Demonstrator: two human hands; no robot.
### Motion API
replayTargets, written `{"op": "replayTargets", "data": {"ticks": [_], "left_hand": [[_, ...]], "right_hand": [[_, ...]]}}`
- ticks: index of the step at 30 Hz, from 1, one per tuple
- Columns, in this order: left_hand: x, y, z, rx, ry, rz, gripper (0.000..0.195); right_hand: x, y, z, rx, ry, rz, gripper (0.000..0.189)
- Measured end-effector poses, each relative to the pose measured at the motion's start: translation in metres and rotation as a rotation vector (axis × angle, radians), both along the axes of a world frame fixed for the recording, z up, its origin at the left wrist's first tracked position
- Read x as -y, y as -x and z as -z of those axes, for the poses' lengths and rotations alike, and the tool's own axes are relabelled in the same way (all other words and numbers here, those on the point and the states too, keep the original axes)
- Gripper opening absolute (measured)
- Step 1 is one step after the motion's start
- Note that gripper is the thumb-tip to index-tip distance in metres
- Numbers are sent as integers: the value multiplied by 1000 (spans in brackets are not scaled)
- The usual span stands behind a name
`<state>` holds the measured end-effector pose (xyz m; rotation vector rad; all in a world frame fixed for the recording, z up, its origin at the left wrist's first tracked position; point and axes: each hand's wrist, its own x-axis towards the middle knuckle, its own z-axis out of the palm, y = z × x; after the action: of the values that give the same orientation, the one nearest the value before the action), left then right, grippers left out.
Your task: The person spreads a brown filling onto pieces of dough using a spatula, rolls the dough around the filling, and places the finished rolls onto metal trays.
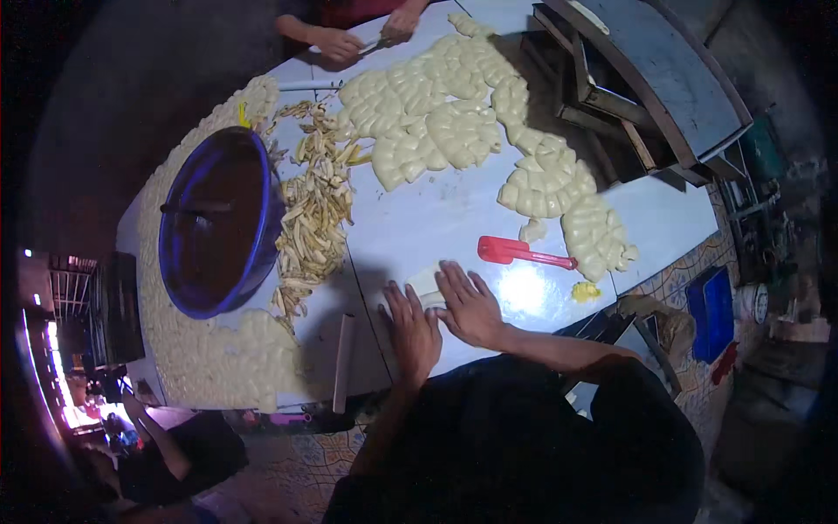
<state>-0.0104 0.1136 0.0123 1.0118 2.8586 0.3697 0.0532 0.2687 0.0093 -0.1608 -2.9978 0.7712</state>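
Note:
A small flattened piece of dough [425, 283] lies on the white tabletop right before me. My left hand [417, 331] rests palm down at its left end, fingers stretched forward. My right hand [471, 309] lies flat over the right end, its fingertips touching the dough and covering part of it. Neither hand grasps anything. Beyond my right hand is a red spatula [501, 250] with a clear reddish handle. A small dough lump [533, 230] sits just past it, and a dab of yellow fat [586, 291] lies to the right.
Shiny dough pieces [406, 108] cover the far table. At left, a blue basin [273, 223] holds brown filling and a dark-handled utensil, beside sliced strips, possibly banana [321, 203]. A pale rolling pin [344, 363] lies near the front edge. Another person's hands [337, 44] work opposite. Wooden stand [661, 78] at right.

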Motion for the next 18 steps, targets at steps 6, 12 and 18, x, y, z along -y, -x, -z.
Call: {"op": "replayTargets", "data": {"ticks": [6, 12, 18], "left_hand": [[-67, 125, 30, -127, -340, -201, 63], [-20, 102, 5, 130, -657, 68, 67], [0, 81, 10, 307, -598, 100, 66]], "right_hand": [[-34, 132, -5, -243, 46, 311, 59], [-55, 85, -16, -305, 369, 37, 42], [-45, 60, -1, -247, 505, -125, 45]]}}
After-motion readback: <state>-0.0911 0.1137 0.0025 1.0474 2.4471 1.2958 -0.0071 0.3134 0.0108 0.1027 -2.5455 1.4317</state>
